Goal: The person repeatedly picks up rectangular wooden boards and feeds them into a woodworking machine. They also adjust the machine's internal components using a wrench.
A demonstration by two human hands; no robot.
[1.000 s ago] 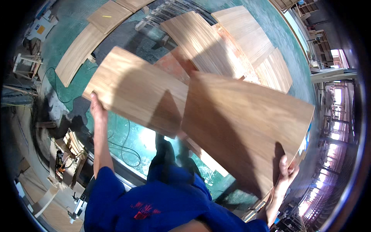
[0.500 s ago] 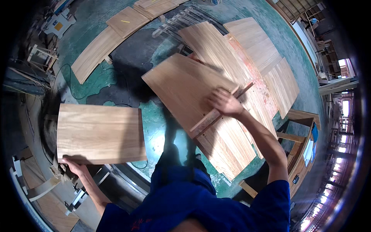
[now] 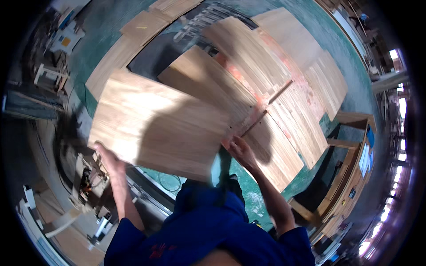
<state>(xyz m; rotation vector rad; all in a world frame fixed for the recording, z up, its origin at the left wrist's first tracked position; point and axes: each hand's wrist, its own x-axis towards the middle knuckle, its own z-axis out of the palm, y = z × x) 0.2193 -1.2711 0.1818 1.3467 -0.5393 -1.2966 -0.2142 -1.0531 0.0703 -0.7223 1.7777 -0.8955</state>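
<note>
Seems a holding-up step; board (image 3: 159, 126) at 9 o'clock
Left hand (image 3: 111, 163) pinches its 8 o'clock edge; right hand (image 3: 243, 152) near 4 o'clock, can't tell its grip; next likely needs steady hands

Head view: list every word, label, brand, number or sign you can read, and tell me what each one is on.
No text can be read with certainty.
Red lettering on the blue shirt: too blurred.
Orange label on the pale machine, upper left: too small.
Yellow mark on a board, upper left: just a stroke.
Wooden panel at the left hand: no lettering visible.
</note>
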